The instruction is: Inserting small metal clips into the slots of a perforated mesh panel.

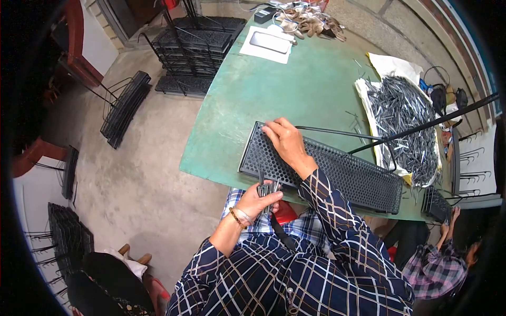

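Observation:
A long black perforated metal rack [337,168] with rows of round holes lies slantwise on the green table's near edge. A bent black rod handle [337,131] rises from its far side. In my left hand [254,204], below the rack's left end, is a bunch of short dark metal pins [268,190], mostly pointing up. My right hand [286,139] rests over the rack's left end. Its fingers curl down toward the holes, and their tips hide whatever they may pinch.
A white sack [365,97] full of loose pins lies open on the green table [274,89]. Work gloves [311,23] and a white tray [270,42] are at the far end. Black racks [192,47] stand stacked on the floor. At lower right, a co-worker [440,268] handles another rack.

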Motion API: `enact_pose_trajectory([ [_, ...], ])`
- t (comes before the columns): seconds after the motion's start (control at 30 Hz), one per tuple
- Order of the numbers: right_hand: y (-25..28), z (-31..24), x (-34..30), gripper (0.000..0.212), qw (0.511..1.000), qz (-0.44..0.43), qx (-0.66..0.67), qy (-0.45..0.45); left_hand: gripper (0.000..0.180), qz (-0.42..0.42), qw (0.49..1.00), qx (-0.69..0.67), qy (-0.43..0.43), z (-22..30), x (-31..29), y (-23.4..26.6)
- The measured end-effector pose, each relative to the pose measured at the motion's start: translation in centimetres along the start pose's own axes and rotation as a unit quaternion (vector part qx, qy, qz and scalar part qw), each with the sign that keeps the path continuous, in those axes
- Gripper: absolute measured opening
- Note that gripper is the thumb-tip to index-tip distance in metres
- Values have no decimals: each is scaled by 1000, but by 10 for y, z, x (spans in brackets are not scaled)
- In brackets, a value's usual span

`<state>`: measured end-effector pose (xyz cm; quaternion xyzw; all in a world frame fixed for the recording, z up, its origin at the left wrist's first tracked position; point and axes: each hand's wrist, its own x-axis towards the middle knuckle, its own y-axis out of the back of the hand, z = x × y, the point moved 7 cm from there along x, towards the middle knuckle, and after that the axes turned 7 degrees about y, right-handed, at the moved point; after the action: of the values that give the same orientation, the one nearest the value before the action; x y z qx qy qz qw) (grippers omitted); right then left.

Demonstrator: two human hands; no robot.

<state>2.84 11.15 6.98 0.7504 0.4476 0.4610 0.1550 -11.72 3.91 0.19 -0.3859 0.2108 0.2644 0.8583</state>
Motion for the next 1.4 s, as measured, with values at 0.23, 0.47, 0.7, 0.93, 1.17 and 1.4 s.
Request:
enact_pose_trajectory([
  [0.23, -9, -28, -26, 22, 840, -265, 424, -210, 20, -25, 999, 19, -27, 9, -1, 1],
  [0.47, 4, -8, -28, 21, 865, -191, 399, -236, 19, -8, 1000, 18, -23, 14, 0, -6],
  [0.7, 37, 6, 3, 15, 984, 41, 133, -111, 18, -20, 1000, -10, 0, -1, 6, 0],
  [0.93, 25, 5, 2, 11, 996, 76, 35, -22, 20, -1, 996, -74, 41, -21, 6, 8],
  [1.17, 19, 10, -4, 11, 999, 39, -12, -2, 17, -18, 988, -137, 68, -17, 2, -4],
  [1.4, 11, 4, -11, 14, 999, -13, -31, -28, 21, -11, 991, -119, 54, -17, 0, 1],
])
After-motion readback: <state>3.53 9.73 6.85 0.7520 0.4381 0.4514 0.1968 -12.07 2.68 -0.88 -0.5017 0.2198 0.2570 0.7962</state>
